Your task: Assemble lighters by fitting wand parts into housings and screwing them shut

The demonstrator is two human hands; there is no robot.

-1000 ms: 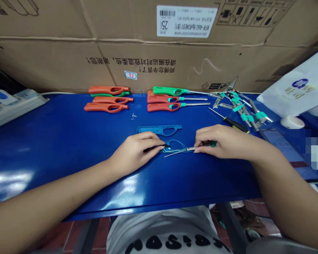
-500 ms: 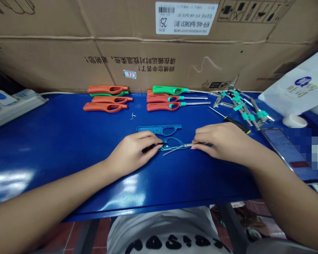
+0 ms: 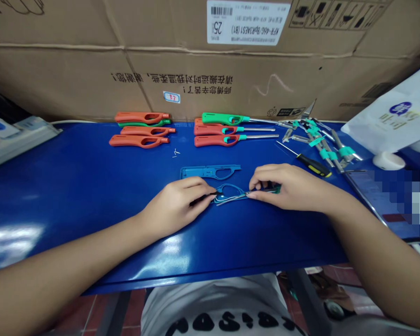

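My left hand (image 3: 182,201) is closed in a pinch at the left end of a blue lighter shell half (image 3: 235,186). A dark part shows between its thumb and fingertips, and the palm hides the rest of the shell. Inside the shell run a white wire and a thin grey strip (image 3: 227,201). At the shell's right end, my right hand (image 3: 283,189) pinches a metal lighter tube (image 3: 266,190) with a green part near the palm. The other blue shell half (image 3: 199,172) lies just behind, apart from both hands.
Orange and green lighter shells (image 3: 138,141) lie at the back left, near small screws (image 3: 175,152). Red and green lighters (image 3: 217,140) with tubes sit behind. To the right are a screwdriver (image 3: 313,165), several metal tubes (image 3: 325,154) and a white bag (image 3: 392,107). A cardboard box (image 3: 175,65) borders the back.
My right hand has shifted slightly left, bringing the tube's end against the blue shell. The grey strip now lies closer along the shell's edge. My left hand has barely moved.
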